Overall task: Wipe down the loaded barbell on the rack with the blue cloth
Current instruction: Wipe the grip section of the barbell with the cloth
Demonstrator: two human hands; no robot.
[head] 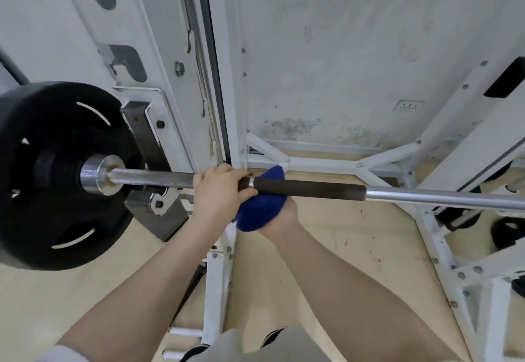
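The barbell (312,189) lies across the white rack (181,83), a black weight plate (54,174) loaded on its left end. The left hand (218,192) curls over the bare steel shaft just beside the dark knurled grip (309,188). The right hand (277,215) sits under the bar, cupping the blue cloth (260,211), which bunches beneath the grip's left end and seems to wrap up behind it, though the bar hides the contact. Tan floor (355,236) shows below.
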